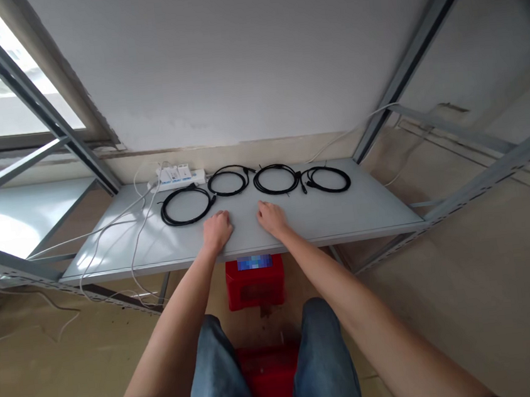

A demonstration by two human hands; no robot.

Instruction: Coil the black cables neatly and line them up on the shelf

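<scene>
My left hand (217, 230) rests as a loose fist on the grey shelf board (333, 219), just below a coiled black cable (166, 216). My right hand (272, 218), also closed, lies on the board to the right. I see nothing held in either fist. Behind the hands, more black cable coils lie in a row: one cable coil (210, 188) between the hands, another cable coil (256, 183) above my right hand, and a last cable coil (349, 181) farther right. Their plugs lie beside the loops. Neither hand touches a coil.
A white power strip (196, 177) with adapters stands at the back left, and white cords (137, 237) trail from it over the front edge. Metal uprights (380, 120) flank the board. A red stool (255, 288) stands underneath; a wall (241, 62) rises behind.
</scene>
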